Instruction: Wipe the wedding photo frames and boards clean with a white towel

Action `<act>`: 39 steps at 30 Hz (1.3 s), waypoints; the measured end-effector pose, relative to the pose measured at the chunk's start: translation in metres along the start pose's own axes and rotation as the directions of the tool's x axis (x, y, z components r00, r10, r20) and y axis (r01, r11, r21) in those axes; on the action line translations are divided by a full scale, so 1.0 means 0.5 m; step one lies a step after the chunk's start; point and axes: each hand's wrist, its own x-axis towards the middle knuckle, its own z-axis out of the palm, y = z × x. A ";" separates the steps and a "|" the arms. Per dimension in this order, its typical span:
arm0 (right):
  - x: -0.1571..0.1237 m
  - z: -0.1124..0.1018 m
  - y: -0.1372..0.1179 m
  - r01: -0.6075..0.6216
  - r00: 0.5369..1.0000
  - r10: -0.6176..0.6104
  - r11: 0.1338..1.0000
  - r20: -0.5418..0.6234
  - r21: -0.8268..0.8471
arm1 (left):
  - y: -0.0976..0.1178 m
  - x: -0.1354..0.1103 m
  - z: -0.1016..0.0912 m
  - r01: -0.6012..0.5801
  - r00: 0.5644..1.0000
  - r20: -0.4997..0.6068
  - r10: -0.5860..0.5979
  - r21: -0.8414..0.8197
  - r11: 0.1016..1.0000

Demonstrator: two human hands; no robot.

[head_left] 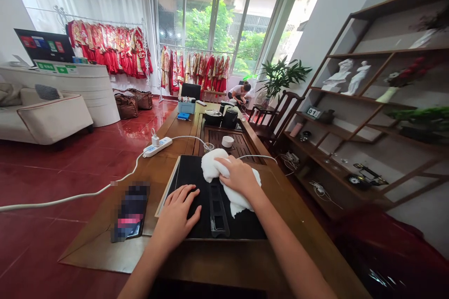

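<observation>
A flat black panel (189, 173) with a pale edge lies on the wooden table in front of me. My left hand (178, 205) rests flat on its left side, fingers spread. My right hand (238, 175) grips a bunched white cloth (212, 163) and presses it on the far right part of the panel. Part of the cloth hangs loose under my wrist. Between my hands, a long black slotted strip (219, 215) runs along the panel, its far end close to the cloth.
Left of the panel lies a phone (131, 215). Beyond it sit a white power strip (157, 146) with cords, a small white cup (228, 141) on a tea tray (245, 147), and black pots (229, 118). Shelves (351, 93) stand at right. A person (240, 92) crouches far back.
</observation>
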 end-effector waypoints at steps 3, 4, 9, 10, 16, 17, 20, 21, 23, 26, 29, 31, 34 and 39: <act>-0.004 0.001 0.001 0.004 1.000 -0.004 1.000 -0.024 -0.003 | 0.001 -0.003 0.000 -0.004 1.000 -0.005 0.004 -0.014 1.000; -0.004 0.000 0.002 0.005 0.999 -0.005 1.000 -0.032 0.003 | 0.001 -0.006 0.000 -0.009 1.000 0.001 0.009 -0.023 1.000; -0.010 -0.013 0.018 -0.036 0.991 0.045 0.997 -0.128 0.073 | -0.008 -0.018 -0.007 -0.045 0.995 0.086 0.049 -0.052 0.998; -0.012 -0.017 0.022 -0.045 0.990 0.056 0.996 -0.133 0.080 | -0.009 -0.020 -0.007 -0.051 0.994 0.098 0.056 -0.053 0.997; -0.030 -0.026 0.023 -0.024 1.000 0.023 0.999 0.020 0.029 | -0.007 -0.022 -0.010 -0.038 0.992 0.118 0.045 -0.058 0.998; -0.033 -0.026 0.020 -0.019 0.999 0.019 1.000 0.035 0.023 | -0.006 -0.022 -0.011 -0.030 0.992 0.119 0.037 -0.059 0.998; -0.043 -0.028 0.012 -0.011 0.998 0.009 0.999 0.061 0.038 | -0.003 -0.021 -0.011 -0.018 0.992 0.120 0.026 -0.064 0.998; -0.046 -0.030 0.010 -0.008 0.998 0.005 0.999 0.070 0.048 | -0.002 -0.020 -0.011 -0.016 0.992 0.121 0.024 -0.065 0.998; -0.056 -0.033 0.006 0.001 0.996 -0.007 0.998 0.089 0.063 | -0.001 -0.020 -0.011 -0.012 0.991 0.129 0.019 -0.061 0.998; -0.077 -0.038 -0.002 0.009 0.994 -0.016 0.997 0.106 0.070 | -0.001 -0.019 -0.011 -0.004 0.989 0.145 0.012 -0.052 0.999; -0.106 -0.042 -0.012 0.014 0.994 -0.022 0.997 0.108 0.081 | 0.000 -0.020 -0.011 0.001 0.989 0.145 0.007 -0.052 0.999; -0.126 -0.045 -0.017 0.022 0.993 -0.032 0.996 0.115 0.090 | 0.000 -0.020 -0.011 0.003 0.991 0.137 0.005 -0.056 0.998; -0.154 -0.049 -0.021 0.025 0.992 -0.037 0.995 0.124 0.098 | 0.000 -0.020 -0.010 0.003 0.992 0.128 0.005 -0.062 0.998; -0.198 -0.057 -0.026 0.002 0.991 -0.014 0.996 0.131 0.094 | 0.000 -0.020 -0.009 -0.002 0.992 0.128 0.010 -0.062 0.998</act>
